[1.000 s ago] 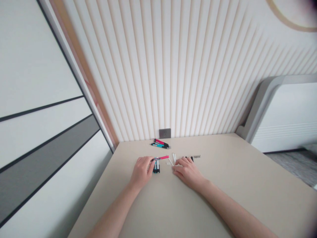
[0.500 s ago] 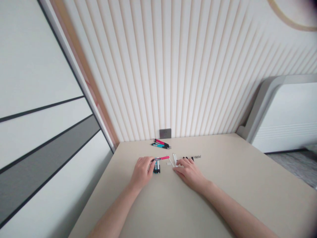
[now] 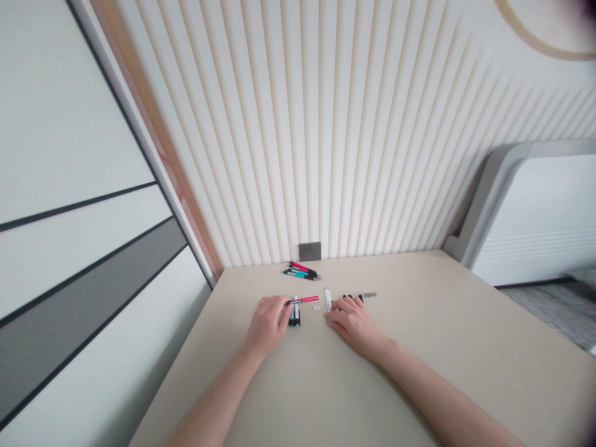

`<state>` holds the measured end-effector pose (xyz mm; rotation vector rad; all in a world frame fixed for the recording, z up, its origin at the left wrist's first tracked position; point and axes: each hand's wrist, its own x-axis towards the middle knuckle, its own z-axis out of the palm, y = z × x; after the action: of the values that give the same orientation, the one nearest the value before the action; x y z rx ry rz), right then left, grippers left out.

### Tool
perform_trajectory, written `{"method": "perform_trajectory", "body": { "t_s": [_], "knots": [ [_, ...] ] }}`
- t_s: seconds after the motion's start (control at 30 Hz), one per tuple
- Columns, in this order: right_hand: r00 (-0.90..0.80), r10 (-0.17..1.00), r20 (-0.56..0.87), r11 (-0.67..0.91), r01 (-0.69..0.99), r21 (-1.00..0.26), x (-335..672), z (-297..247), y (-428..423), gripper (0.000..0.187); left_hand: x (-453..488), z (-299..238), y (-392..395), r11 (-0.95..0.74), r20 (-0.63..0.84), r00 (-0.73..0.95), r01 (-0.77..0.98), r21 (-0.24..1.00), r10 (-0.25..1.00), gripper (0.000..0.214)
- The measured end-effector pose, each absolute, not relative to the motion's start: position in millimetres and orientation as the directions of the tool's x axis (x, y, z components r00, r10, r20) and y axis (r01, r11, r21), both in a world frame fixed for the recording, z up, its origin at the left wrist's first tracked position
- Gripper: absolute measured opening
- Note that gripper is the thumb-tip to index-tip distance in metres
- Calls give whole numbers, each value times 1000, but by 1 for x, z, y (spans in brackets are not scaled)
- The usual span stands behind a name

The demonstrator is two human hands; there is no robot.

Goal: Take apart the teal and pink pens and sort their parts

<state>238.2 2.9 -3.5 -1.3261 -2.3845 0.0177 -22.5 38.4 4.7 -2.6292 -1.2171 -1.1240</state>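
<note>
My left hand rests on the beige table and pinches a pink pen barrel that points right. Under its tip lie two or three dark and teal pen barrels. My right hand lies fingers down on the table, its fingertips closed on a thin white refill beside some small black pieces. Tiny white bits sit between the hands.
A pile of assembled pink, teal and black pens lies near the wall below a grey socket. A few small metal springs sit right of my right hand. A white cabinet stands at the right.
The slanted white refill left of my right hand's fingertips is no longer seen there; only the upright ones remain. The left hand with the pink barrel hardly moved.
</note>
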Motion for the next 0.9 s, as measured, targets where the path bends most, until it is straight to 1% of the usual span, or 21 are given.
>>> {"method": "perform_trajectory", "body": {
  "t_s": [0.13, 0.23, 0.4, 0.47, 0.57, 0.7, 0.9],
  "knots": [
    [-465, 809, 361, 565, 784, -256, 242, 0, 1, 23, -23, 4, 39, -711, 618, 460, 661, 241, 637, 13],
    [-436, 812, 387, 560, 769, -308, 246, 6, -1, 27, -23, 4, 39, -733, 607, 493, 640, 233, 623, 12],
    [-421, 810, 409, 574, 711, -406, 247, 8, -4, 36, -21, 4, 36, -797, 525, 618, 557, 233, 585, 11],
    [-443, 803, 399, 590, 688, -423, 245, 7, -5, 34, -20, 5, 35, -819, 496, 659, 521, 240, 565, 10],
    [-499, 790, 355, 612, 672, -417, 242, 4, -6, 26, -20, 5, 34, -833, 475, 687, 494, 250, 550, 11],
    [-568, 769, 292, 639, 666, -385, 239, 1, -7, 21, -20, 6, 32, -858, 468, 720, 452, 243, 512, 11],
    [-586, 762, 276, 647, 670, -363, 239, -2, -5, 21, -19, 7, 30, -882, 496, 729, 409, 235, 471, 10]
  ]
}}
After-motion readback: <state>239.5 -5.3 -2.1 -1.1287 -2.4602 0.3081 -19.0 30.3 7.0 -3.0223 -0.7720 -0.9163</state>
